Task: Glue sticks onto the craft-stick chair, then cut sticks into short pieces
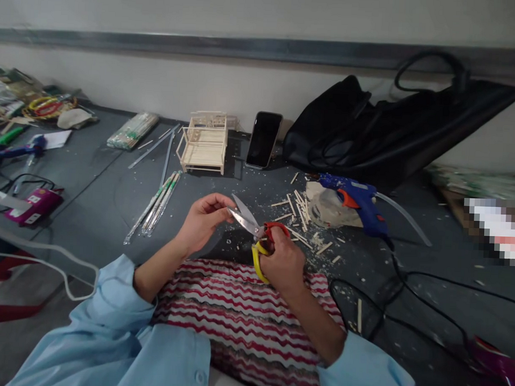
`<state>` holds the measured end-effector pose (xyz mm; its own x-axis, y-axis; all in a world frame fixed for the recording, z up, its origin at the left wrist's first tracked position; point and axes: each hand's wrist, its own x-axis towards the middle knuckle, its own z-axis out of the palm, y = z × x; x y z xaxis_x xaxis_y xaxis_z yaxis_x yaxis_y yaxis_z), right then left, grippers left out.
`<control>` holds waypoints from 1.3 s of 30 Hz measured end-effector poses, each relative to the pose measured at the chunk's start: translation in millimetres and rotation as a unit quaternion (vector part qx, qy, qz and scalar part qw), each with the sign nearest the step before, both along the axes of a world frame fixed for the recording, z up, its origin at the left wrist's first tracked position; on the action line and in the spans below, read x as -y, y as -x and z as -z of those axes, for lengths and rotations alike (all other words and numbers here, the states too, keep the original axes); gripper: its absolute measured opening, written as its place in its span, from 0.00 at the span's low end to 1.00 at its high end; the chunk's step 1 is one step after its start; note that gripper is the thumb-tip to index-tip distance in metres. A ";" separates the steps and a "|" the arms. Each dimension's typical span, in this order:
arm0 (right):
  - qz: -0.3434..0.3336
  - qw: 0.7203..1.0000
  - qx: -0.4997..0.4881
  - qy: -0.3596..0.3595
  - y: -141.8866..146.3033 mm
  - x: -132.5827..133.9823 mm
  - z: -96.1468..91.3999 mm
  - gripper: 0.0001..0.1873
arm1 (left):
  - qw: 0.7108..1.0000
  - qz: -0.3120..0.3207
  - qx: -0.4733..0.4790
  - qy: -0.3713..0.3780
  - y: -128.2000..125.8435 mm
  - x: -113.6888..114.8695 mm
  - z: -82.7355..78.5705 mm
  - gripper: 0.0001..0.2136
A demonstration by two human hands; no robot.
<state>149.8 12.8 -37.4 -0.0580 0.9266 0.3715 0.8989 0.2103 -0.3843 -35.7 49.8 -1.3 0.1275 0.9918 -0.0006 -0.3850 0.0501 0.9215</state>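
Observation:
My right hand (pixel 281 262) grips scissors (pixel 256 229) with one red and one yellow handle loop. Their blades are spread open and point left. My left hand (pixel 203 219) is pinched at the blade tips, fingers pressed together on something too small to make out. Both hands hover over a red-and-white striped cloth (pixel 236 310) at the near edge of the dark table (pixel 92 193). Cut wooden stick pieces (pixel 299 208) and crumbs lie scattered just beyond the scissors.
A blue glue gun (pixel 361 203) rests right of the sticks, its black cord looping toward me. At the back stand a small stick-built bed model (pixel 203 141), a black phone (pixel 264 139) and a black bag (pixel 382 130). Wrapped chopsticks (pixel 156 203) lie on the left.

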 end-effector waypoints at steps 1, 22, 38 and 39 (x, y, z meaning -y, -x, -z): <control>-0.002 1.000 0.006 0.001 0.0 -0.1 0.3 0.03 | 1.000 -0.005 -0.003 0.000 -0.7 0.7 -0.7 0.06; -0.010 1.000 0.025 0.007 0.5 2.3 -3.6 0.07 | 0.996 -0.008 -0.046 -0.077 -3.1 5.1 -0.2 0.15; -0.001 0.998 0.058 0.031 -1.0 2.2 1.2 0.06 | 0.993 -0.011 -0.071 -0.094 -1.7 5.7 0.3 0.13; -0.001 0.997 0.061 0.036 -0.8 2.5 0.9 0.07 | 0.993 -0.011 -0.070 -0.091 -1.7 5.8 0.2 0.13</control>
